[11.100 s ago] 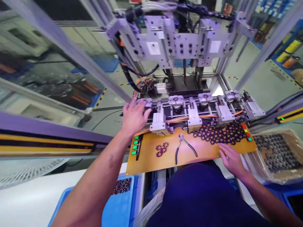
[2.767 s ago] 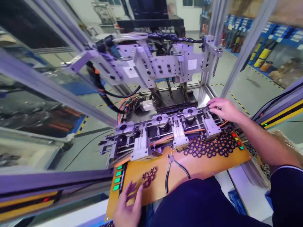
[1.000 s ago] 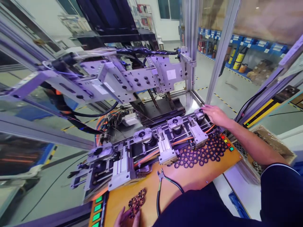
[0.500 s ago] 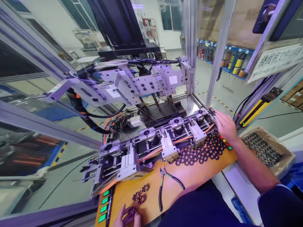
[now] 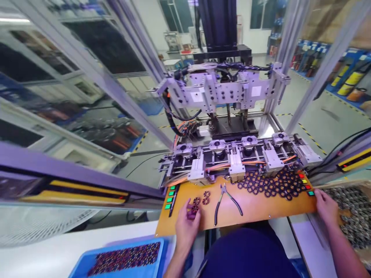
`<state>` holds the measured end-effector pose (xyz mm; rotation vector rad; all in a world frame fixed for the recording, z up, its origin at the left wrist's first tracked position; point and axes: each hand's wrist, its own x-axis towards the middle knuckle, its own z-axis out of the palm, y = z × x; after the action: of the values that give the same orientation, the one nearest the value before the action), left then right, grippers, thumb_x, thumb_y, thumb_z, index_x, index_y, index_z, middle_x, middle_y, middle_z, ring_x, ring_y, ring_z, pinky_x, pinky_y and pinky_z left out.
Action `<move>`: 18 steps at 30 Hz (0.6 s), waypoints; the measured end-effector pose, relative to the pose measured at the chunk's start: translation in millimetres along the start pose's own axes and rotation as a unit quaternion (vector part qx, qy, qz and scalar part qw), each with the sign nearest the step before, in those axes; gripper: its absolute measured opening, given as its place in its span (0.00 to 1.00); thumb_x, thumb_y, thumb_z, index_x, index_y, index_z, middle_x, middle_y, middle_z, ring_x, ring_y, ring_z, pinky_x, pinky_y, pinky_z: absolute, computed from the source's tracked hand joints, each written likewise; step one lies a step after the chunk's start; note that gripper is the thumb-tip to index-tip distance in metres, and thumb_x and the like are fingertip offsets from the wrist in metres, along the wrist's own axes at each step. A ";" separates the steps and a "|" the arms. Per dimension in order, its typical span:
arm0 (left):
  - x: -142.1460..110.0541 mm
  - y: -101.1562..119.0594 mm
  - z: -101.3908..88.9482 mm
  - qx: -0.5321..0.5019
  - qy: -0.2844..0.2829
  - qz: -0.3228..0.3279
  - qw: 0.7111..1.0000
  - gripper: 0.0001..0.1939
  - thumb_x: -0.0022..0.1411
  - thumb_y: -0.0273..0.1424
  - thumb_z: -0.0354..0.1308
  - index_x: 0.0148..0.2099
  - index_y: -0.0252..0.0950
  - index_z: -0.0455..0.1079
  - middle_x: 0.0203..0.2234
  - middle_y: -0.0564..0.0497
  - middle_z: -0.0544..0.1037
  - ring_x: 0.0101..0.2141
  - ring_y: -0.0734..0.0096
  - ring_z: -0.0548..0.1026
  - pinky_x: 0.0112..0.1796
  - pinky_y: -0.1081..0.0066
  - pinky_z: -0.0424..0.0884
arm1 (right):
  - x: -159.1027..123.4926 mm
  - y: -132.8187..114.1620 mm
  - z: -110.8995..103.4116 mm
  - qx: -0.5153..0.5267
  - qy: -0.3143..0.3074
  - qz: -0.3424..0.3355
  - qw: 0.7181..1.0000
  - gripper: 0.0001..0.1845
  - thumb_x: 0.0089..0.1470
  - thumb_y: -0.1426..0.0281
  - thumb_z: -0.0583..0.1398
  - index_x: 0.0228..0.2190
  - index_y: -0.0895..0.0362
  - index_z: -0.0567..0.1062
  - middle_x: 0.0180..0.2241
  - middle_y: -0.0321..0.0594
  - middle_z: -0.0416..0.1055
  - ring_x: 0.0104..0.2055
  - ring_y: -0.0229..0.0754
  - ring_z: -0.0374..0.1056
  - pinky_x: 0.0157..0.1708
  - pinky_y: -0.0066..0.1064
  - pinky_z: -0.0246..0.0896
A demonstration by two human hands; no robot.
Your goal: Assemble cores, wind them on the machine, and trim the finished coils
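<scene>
At the far left, a blue tray [image 5: 77, 266] holds rows of small rings on the white bench. Next comes the left hand [image 5: 186, 226], low over the orange panel [image 5: 249, 210], thumb and fingertips closed round one copper-toned ring [image 5: 194, 209]; I cannot tell whether that ring is lifted clear. Three loose rings [image 5: 205, 201] lie just beyond it, then the open cutters [image 5: 223, 190], then a spread of dark rings [image 5: 269, 187] below the row of fixtures [image 5: 249, 143]. At the panel's right corner is the right hand [image 5: 327, 208], just beside the teal button [image 5: 311, 193]; whether its fingers grip anything I cannot tell. Furthest right sits a box of parts, partly behind that arm.

A loose pinch could let the held ring slip and scatter its close neighbours, I'd judge, and a careless drift of the right hand could press the button.

Half a second ago the right hand was up at the fixtures' far end; now it is down at the corner. The left hand holds a ring in both moments.
</scene>
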<state>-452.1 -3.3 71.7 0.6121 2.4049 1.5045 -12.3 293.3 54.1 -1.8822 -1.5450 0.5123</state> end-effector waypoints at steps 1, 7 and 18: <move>-2.3 -2.1 -3.0 -0.003 0.009 -0.004 1.000 0.28 0.46 0.40 0.63 0.49 0.34 0.71 0.34 0.48 0.75 0.25 0.68 0.73 0.31 0.63 0.75 | 2.4 2.1 0.1 0.002 -0.011 0.014 1.000 0.30 0.43 0.51 0.55 0.35 0.62 0.81 0.32 0.52 0.79 0.33 0.53 0.74 0.33 0.39 0.67; -16.9 -19.0 -12.9 -0.090 0.058 -0.073 0.992 0.32 0.47 0.39 0.63 0.55 0.34 0.66 0.38 0.48 0.75 0.27 0.71 0.75 0.35 0.65 0.76 | 12.1 9.9 1.3 0.000 -0.042 0.064 0.997 0.32 0.39 0.55 0.59 0.42 0.62 0.79 0.40 0.52 0.78 0.41 0.55 0.74 0.43 0.41 0.68; -17.6 -25.5 -27.4 -0.285 0.076 -0.172 0.940 0.39 0.42 0.41 0.71 0.55 0.33 0.65 0.39 0.43 0.80 0.40 0.60 0.80 0.42 0.63 0.77 | 28.3 -21.9 4.9 -0.083 0.032 0.084 0.992 0.19 0.38 0.47 0.57 0.11 0.45 0.65 0.11 0.42 0.57 0.19 0.65 0.64 0.24 0.53 0.57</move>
<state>-453.4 -43.1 60.6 -0.0494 1.8790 1.9967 -24.6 324.0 68.4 -2.1473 -1.4320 0.4041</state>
